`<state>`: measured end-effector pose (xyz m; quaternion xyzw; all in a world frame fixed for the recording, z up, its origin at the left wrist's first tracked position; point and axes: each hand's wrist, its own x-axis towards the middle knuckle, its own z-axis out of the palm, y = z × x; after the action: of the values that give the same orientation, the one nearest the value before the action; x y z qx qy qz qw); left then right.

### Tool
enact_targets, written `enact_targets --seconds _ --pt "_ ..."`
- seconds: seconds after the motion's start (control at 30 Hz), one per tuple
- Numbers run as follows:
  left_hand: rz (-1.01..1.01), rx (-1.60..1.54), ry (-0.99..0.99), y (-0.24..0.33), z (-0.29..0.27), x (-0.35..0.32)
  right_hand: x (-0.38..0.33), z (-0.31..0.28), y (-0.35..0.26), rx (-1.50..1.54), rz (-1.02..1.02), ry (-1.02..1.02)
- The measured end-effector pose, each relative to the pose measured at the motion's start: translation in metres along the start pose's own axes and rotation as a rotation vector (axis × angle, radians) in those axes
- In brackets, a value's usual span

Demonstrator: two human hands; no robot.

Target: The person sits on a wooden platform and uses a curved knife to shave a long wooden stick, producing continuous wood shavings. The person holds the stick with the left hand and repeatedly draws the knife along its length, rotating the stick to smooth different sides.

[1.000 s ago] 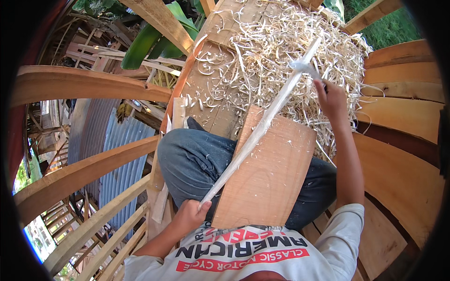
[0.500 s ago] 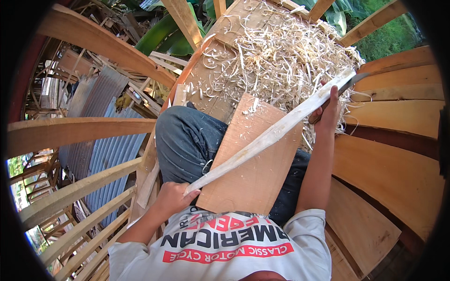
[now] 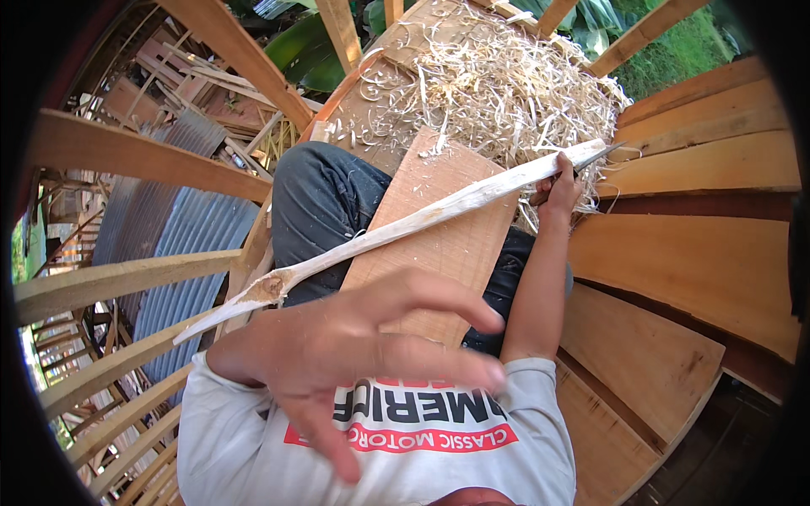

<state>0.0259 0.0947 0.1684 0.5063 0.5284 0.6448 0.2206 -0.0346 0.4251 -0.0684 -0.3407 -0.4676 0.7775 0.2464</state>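
A long, pale, whittled wooden stick point(image 3: 396, 226) slants across my lap, its thin tapered end at the left and a brownish knot point(image 3: 268, 288) near that end. At its upper right end my right hand point(image 3: 560, 185) is closed round the stick and a knife point(image 3: 599, 155), whose dark blade points outward along the stick. Raised in front of my chest, my left hand point(image 3: 363, 333) has its fingers spread and slightly blurred, off the stick. Beneath the stick a flat brown board point(image 3: 439, 198) rests over my legs.
Curly wood shavings point(image 3: 506, 84) heap on the plank floor ahead. Wooden slats point(image 3: 126, 282) form a railing at my left, with corrugated metal sheets point(image 3: 190, 261) beyond. Broad planks point(image 3: 683, 274) line the right side.
My left hand has let go of the stick's thin end and risen toward the camera, opening. The stick has shifted left and lies flatter; my right hand still grips it with the knife.
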Motion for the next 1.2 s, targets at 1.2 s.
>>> enact_targets --seconds 1.2 --pt "0.755 -0.466 0.001 0.065 0.054 -0.051 -0.027 0.006 -0.004 -0.160 0.047 0.141"
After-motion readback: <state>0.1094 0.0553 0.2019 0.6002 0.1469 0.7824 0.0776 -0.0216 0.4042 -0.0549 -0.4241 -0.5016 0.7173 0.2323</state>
